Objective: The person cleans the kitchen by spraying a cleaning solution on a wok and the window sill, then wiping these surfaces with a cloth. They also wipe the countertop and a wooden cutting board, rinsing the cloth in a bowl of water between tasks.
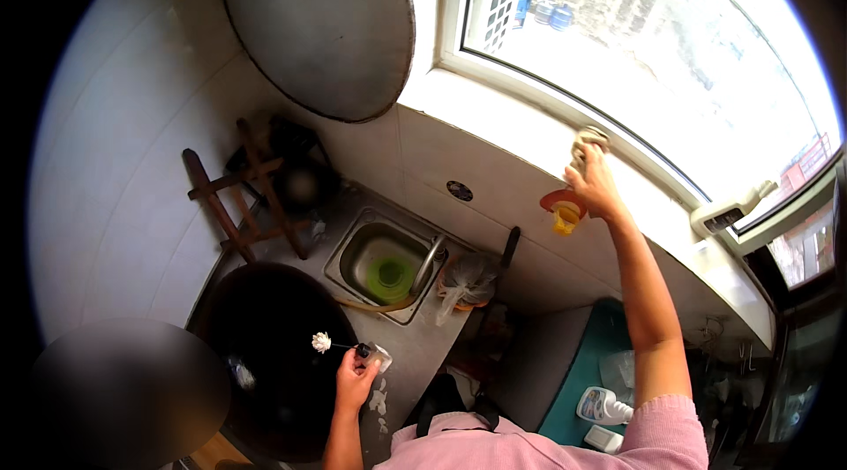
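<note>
My right hand (592, 185) reaches up to the window sill (490, 112) and presses a bunched cloth (587, 138) against it, close to the window frame. Just below that hand, a red and yellow object (564, 208) shows at the wall under the sill's edge; how it is fixed cannot be told. Low in the view, my left hand (356, 374) holds a small clear bottle (378, 357) with a black neck. A thin dark stick with a white flower-shaped head (321, 341) extends from the bottle over a large dark round vessel (278, 351).
A steel sink (380, 258) with a curved faucet (427, 265) lies below the sill. Beside it sits a plastic bag (470, 278). A wooden rack (245, 198) leans at the left. A white handled device (724, 212) rests on the sill; a spray bottle (601, 405) lies on a green surface.
</note>
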### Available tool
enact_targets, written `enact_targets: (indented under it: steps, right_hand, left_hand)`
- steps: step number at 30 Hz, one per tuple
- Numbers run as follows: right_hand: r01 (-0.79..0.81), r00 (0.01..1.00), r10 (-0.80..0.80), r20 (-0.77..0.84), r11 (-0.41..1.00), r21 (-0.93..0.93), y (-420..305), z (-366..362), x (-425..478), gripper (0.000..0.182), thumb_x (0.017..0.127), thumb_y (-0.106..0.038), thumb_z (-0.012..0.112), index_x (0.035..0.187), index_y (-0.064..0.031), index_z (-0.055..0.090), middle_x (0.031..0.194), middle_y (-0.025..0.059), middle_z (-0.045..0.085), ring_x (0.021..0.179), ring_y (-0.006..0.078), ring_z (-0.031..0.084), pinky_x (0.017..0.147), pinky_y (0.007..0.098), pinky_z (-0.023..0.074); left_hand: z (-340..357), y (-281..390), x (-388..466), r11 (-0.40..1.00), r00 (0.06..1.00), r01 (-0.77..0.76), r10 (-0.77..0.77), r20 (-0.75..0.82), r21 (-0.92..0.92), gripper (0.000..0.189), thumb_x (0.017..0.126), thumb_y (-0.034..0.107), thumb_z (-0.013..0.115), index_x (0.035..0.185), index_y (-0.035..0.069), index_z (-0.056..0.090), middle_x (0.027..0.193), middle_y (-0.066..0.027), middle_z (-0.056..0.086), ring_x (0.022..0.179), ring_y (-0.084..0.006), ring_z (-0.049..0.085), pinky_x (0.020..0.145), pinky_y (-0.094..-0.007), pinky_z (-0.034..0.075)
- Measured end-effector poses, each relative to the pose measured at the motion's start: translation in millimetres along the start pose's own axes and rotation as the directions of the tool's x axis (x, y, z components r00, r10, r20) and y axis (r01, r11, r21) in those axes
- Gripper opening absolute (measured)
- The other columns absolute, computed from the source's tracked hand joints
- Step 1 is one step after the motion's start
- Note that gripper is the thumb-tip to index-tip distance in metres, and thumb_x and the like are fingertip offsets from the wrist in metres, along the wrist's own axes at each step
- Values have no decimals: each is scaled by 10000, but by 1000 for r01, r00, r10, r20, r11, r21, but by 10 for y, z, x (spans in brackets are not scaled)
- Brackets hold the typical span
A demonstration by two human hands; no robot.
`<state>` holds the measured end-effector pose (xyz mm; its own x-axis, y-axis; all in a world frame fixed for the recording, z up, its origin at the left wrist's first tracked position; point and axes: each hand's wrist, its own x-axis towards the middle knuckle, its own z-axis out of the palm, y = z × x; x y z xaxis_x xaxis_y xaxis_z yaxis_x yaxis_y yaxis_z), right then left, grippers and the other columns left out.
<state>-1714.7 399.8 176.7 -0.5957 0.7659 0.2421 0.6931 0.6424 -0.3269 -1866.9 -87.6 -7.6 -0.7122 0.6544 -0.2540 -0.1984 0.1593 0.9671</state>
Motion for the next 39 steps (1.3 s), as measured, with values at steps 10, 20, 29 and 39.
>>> enact_targets:
  steps: [10,20,29,39]
  right_hand:
    - [384,923,-382,48,923,-36,-1601,960,1376,643,680,-412,640,1199,-101,420,1208,138,455,1127,280,449,948,408,361]
    - [651,681,-730,61,641,406,-1628,964,1056,201,736,-56,551,931,-109,553,835,110,594,794,295,582,728,374,464]
    - [-154,979,-69,190,353,923,-269,-5,-401,349,782,-40,469,1129,-40,431,879,122,582,741,188,586,643,319,498]
    - [-197,556,288,-779,957,213,1226,-839,-556,273,791,-70,530,1041,35,497,871,180,585,793,319,558,725,388,448]
  left_hand:
    - [-312,-167,-387,995,973,96,-98,-209,-20,375,773,17,624,1110,-3,461,980,-79,578,874,-131,569,746,-254,471]
    - [-188,-122,-377,992,979,84,-101,-179,-99,406,763,20,641,1125,-13,460,994,-83,576,883,-140,569,776,-262,466]
    - [101,22,-144,996,999,37,-40,-34,-77,368,771,36,634,1099,-13,475,978,-68,576,880,-131,566,777,-261,458]
    - [502,252,-95,997,995,76,-76,65,3,302,774,45,633,1038,4,492,936,-38,568,840,-105,547,753,-239,434]
